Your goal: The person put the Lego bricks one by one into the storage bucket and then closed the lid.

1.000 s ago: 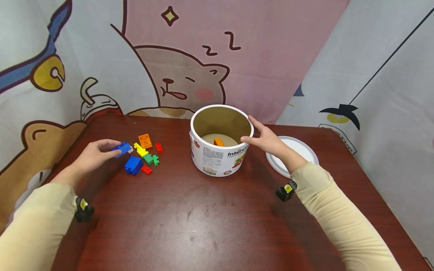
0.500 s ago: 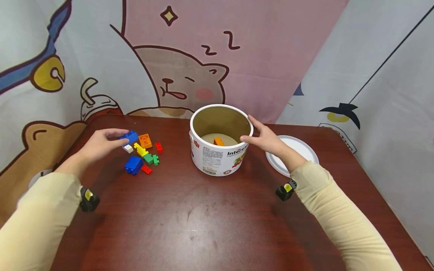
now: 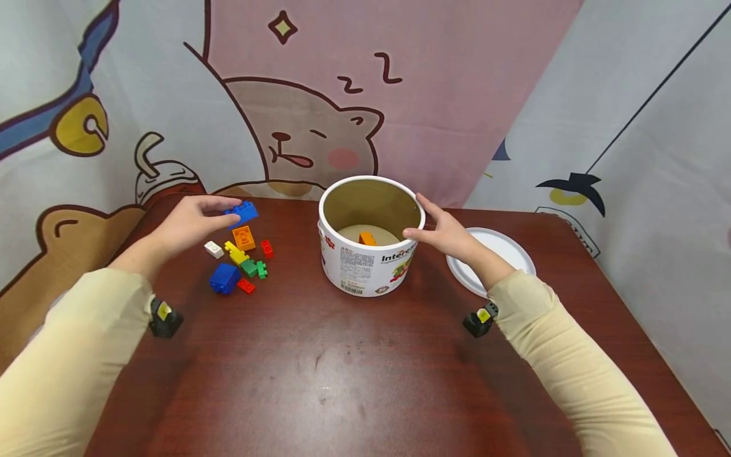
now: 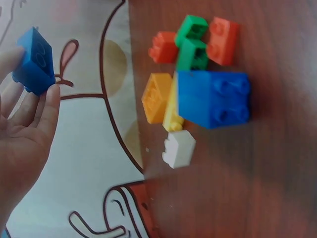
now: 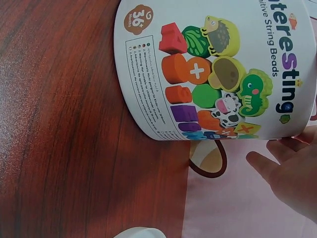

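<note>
My left hand (image 3: 185,227) pinches a blue building brick (image 3: 245,212) between thumb and fingers, over the far left of the table. In the left wrist view the blue brick (image 4: 35,60) shows its hollow underside. Beneath and nearer lie a larger blue brick (image 3: 225,278), a white brick (image 3: 214,249), an orange brick (image 3: 243,237), a yellow brick (image 3: 235,253) and several green and red ones. My right hand (image 3: 448,236) rests with spread fingers against the right rim of a white bucket (image 3: 356,270). An orange block (image 3: 367,238) lies inside the bucket.
A white round lid (image 3: 499,244) lies flat on the brown table (image 3: 342,368), right of the bucket and partly behind my right forearm. A printed cloth (image 3: 445,95) hangs behind the table's far edge.
My left hand has carried the blue brick right and away from me, past the white brick, which now lies uncovered on the table. My right hand stays at the bucket.
</note>
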Tool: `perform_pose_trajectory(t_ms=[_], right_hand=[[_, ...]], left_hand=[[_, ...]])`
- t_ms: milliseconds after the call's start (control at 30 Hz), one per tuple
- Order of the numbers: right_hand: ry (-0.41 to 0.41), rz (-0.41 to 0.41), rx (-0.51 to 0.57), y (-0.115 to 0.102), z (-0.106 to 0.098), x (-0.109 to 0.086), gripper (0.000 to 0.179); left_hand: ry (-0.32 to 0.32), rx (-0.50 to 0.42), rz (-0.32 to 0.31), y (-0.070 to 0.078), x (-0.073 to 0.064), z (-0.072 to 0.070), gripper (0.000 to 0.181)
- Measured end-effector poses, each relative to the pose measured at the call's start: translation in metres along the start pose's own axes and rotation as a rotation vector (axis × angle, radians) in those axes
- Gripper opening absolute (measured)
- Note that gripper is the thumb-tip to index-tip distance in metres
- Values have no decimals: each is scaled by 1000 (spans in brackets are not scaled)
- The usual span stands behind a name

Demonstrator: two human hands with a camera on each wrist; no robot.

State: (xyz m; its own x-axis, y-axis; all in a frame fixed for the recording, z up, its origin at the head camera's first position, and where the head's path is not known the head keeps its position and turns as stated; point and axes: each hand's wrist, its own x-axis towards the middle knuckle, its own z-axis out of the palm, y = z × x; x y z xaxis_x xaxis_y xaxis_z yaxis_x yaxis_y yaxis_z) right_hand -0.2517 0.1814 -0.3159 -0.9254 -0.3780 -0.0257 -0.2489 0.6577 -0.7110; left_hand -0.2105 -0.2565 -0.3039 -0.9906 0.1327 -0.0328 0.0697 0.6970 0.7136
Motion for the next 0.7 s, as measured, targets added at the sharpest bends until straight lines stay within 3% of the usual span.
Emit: perform_pose_trajectory(t_ms=[433,700], right_hand=[[-4,12,-5,-1,0,0,90],[-3,16,-14,-2,-1,-1,90]], left_hand=[[-40,-18,55,40,10,-4,55],[-31,-36,102,59,20,3,49]])
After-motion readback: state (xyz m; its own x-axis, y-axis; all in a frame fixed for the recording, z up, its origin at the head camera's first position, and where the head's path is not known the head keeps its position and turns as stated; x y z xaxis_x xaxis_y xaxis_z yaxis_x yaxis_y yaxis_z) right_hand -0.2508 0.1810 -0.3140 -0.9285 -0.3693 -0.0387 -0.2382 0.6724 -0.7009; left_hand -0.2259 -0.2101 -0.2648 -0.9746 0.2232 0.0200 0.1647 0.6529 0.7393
